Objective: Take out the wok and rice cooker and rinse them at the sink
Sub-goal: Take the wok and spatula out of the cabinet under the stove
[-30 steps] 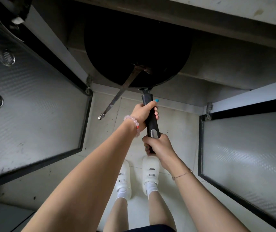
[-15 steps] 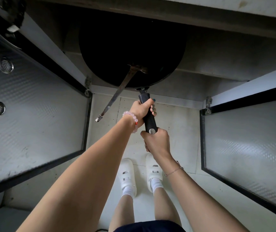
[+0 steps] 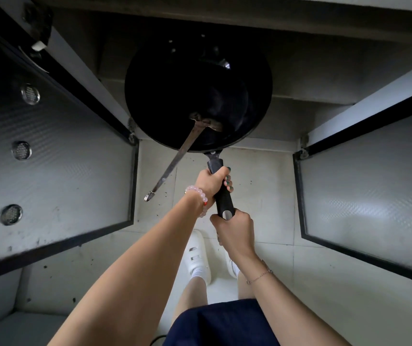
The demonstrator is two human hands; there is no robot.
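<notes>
Nearest to the camera, the right hand (image 3: 235,231) is wrapped around the butt end of the long black handle (image 3: 222,198), and its fingers are clamped shut on it. A little further up, the left hand (image 3: 213,181), with a bracelet of pale pink beads (image 3: 198,199) at the wrist, is closed around the same handle near the metal neck. Both hands are thus gripped on one handle, one behind the other, just apart.

Beyond the hands, the large round black wok (image 3: 197,96) is held at the mouth of the low cabinet, between the two open frosted-glass doors (image 3: 57,171). Its near rim is already over the pale tiled floor (image 3: 257,186), while its far part is inside the dark cabinet. A long metal spatula (image 3: 175,161) lies loose in the wok, and its thin handle sticks out over the rim toward the left door.

The step in hand is judged to be the pulling out of the wok. It is best done when the wok is kept level, so that the loose spatula is not tipped out onto the floor or the white shoes (image 3: 197,258) below. The protruding spatula handle should be steered clear of the left door frame. The rice cooker cannot be made out; the back of the cabinet is too dark to tell.
</notes>
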